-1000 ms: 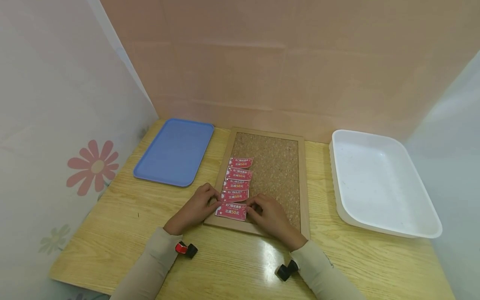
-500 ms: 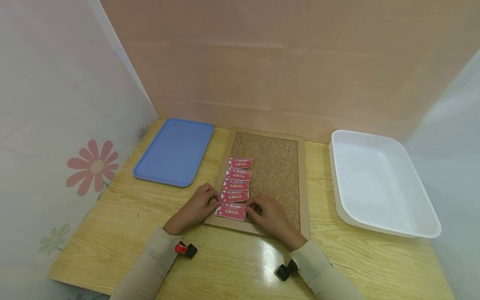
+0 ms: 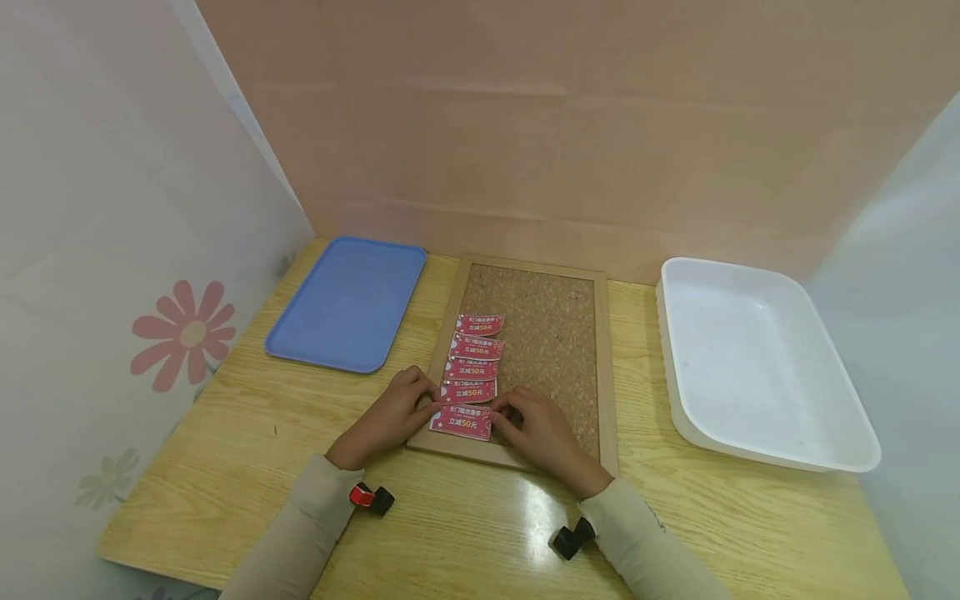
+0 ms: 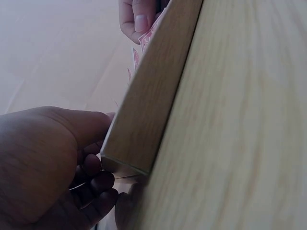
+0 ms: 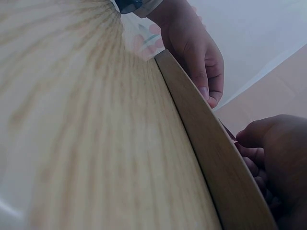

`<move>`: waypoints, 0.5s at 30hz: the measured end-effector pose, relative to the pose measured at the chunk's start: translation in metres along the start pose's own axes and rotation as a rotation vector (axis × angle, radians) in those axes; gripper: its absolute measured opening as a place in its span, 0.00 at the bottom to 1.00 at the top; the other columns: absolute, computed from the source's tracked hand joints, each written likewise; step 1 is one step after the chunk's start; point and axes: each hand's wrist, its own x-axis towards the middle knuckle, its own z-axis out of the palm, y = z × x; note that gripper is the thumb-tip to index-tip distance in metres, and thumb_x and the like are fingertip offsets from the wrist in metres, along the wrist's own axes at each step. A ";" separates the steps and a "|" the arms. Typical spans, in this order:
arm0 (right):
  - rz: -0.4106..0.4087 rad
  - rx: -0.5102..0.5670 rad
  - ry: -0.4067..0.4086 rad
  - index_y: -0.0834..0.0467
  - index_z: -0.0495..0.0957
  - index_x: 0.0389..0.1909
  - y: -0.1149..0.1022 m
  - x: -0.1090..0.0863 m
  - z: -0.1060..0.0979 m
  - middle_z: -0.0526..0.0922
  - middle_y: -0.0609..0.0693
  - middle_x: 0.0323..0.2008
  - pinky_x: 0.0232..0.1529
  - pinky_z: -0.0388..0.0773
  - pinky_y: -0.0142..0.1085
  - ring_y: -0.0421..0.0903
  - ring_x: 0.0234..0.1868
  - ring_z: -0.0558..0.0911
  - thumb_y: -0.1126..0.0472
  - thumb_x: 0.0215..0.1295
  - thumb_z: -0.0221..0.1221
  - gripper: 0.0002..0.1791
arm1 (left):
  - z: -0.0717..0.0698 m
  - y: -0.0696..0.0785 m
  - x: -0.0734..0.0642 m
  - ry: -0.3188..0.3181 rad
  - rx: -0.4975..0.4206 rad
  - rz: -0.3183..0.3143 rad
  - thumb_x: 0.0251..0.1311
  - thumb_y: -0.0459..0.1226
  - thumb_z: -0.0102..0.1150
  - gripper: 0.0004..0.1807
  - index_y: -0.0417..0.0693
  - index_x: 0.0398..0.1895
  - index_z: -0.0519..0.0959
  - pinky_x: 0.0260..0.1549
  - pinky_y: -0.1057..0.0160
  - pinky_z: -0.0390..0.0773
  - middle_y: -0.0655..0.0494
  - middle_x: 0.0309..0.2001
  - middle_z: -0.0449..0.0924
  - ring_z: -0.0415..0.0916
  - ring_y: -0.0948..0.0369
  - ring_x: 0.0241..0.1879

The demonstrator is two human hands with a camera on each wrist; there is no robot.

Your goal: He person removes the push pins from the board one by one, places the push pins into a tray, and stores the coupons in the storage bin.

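Observation:
Five-looking rows aside, the lowest red-and-white paper coupon (image 3: 461,422) lies near the front left of a wood-framed corkboard (image 3: 551,350). At its left end, the thumb and finger of my left hand (image 3: 396,415) pinch the upper corner. My right hand (image 3: 542,429) pinches the right edge between thumb and finger, its other fingers curled. Several matching coupons (image 3: 477,347) run in a column above, each with a small pin at its upper left. In the left wrist view, the board's wooden frame (image 4: 148,91) hides most of the coupon.
To the left on the wooden table (image 3: 247,467) is a flat blue tray (image 3: 348,304). A deep white plastic tray (image 3: 765,375) stands on the right. Behind the table hangs a plain peach-coloured backdrop (image 3: 487,142), with a flower-printed sheet (image 3: 150,208) at the left.

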 end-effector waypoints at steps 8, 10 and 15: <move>-0.002 -0.007 0.005 0.44 0.82 0.36 0.000 -0.001 0.001 0.75 0.30 0.31 0.35 0.72 0.33 0.33 0.34 0.73 0.50 0.65 0.64 0.04 | 0.001 -0.003 -0.001 -0.001 0.016 0.016 0.69 0.40 0.56 0.04 0.54 0.35 0.79 0.39 0.62 0.69 0.63 0.39 0.67 0.62 0.63 0.40; -0.003 -0.006 0.006 0.44 0.82 0.36 -0.001 -0.001 0.000 0.75 0.31 0.31 0.36 0.72 0.33 0.33 0.34 0.73 0.51 0.65 0.63 0.04 | 0.001 -0.003 -0.001 -0.003 0.018 0.023 0.69 0.40 0.56 0.04 0.54 0.36 0.78 0.38 0.63 0.69 0.63 0.39 0.67 0.62 0.63 0.39; 0.001 -0.005 0.002 0.44 0.82 0.37 0.000 -0.001 0.000 0.75 0.30 0.31 0.35 0.72 0.33 0.33 0.34 0.73 0.51 0.65 0.63 0.03 | 0.001 -0.004 -0.001 -0.011 0.014 0.029 0.70 0.41 0.56 0.04 0.54 0.36 0.78 0.38 0.63 0.69 0.63 0.38 0.66 0.61 0.63 0.39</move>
